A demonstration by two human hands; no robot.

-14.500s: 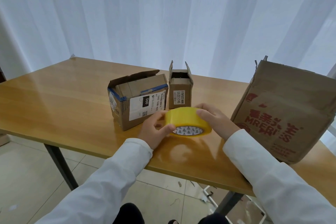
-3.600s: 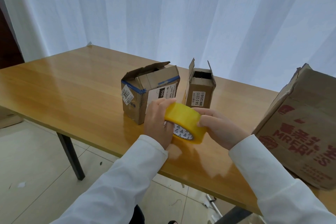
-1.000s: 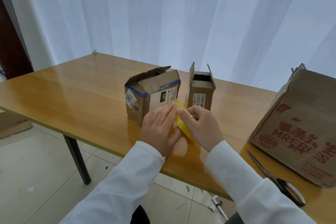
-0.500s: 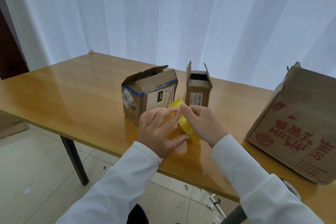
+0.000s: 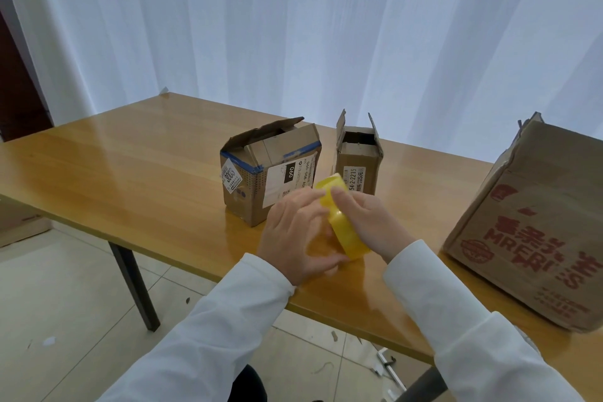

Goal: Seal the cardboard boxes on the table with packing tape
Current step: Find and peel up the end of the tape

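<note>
Tape roll (image 5: 346,231) tilted further on edge; open-flapped boxes (image 5: 270,169) stand just behind.

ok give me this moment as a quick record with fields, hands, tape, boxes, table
left hand: holds the tape roll from the left, fingers spread over its side
right hand: grips the roll from the right, a finger on its top edge
tape roll: yellow, on edge, between both hands above the table
labelled box: top flaps partly open
narrow box: flaps upright, open
large printed box: at right, top out of view
table: wooden
tape on boxes: none freshly applied visible
</note>
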